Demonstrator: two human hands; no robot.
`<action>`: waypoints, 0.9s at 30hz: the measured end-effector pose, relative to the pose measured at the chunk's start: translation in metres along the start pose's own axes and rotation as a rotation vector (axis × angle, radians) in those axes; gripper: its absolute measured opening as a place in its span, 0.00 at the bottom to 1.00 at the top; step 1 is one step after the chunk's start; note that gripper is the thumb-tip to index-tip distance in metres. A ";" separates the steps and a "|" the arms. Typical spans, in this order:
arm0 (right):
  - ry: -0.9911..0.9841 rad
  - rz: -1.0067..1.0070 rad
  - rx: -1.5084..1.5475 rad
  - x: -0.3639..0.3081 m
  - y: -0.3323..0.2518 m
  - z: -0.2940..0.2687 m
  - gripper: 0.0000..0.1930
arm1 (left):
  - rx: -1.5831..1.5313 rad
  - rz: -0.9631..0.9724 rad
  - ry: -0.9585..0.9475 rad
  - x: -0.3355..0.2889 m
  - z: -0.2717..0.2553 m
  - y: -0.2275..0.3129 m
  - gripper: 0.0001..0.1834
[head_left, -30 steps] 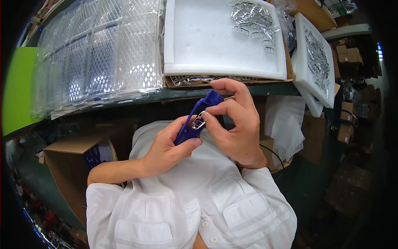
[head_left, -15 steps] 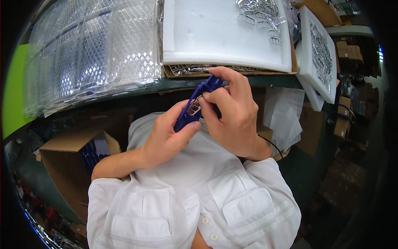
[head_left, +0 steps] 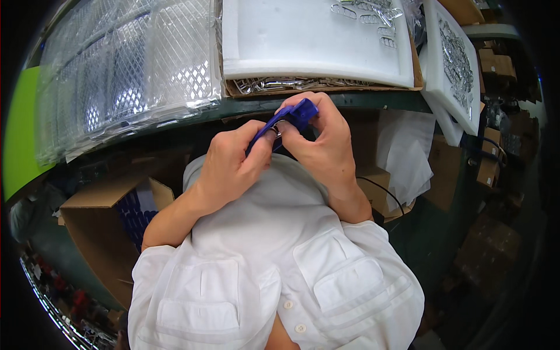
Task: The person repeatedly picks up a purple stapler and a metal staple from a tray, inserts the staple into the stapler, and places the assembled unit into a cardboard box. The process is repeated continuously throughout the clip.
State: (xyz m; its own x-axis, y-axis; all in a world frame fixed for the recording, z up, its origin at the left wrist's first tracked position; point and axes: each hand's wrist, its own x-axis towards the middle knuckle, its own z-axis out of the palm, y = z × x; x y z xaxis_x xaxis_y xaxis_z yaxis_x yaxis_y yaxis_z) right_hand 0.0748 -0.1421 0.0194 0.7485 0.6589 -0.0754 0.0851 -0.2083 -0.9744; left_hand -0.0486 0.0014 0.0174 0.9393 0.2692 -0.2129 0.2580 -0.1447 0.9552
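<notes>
A dark blue plastic part, long with a squarish end, is held above my lap by both hands. My left hand pinches its lower end, thumb pressed against the inner side. My right hand grips the squarish upper end, with fingers behind and the thumb pushed into the part's hollow. Between the two thumbs a bit of a bent metal wire piece shows in the hollow; most of it is covered by the thumbs.
Beyond my hands, a white foam tray bears loose wire clips, above a cardboard box holding more. Clear plastic blister trays lie to its left. A second foam tray tilts at right. An open carton with blue parts stands lower left.
The blue part has tilted and both thumbs have moved into its hollow, covering most of the wire piece. My left hand has shifted slightly up. The whole view has moved a little.
</notes>
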 end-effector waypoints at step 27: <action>-0.052 -0.602 0.266 0.015 -0.003 -0.031 0.21 | 0.243 0.568 0.038 -0.026 -0.043 0.039 0.39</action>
State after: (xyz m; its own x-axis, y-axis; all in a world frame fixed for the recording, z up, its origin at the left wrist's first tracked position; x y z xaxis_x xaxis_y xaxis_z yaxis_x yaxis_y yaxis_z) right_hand 0.1059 -0.1540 0.0277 0.5874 0.6400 0.4953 0.3083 0.3889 -0.8682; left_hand -0.0729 0.0294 0.0691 0.9375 0.1202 0.3267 -0.2312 -0.4867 0.8424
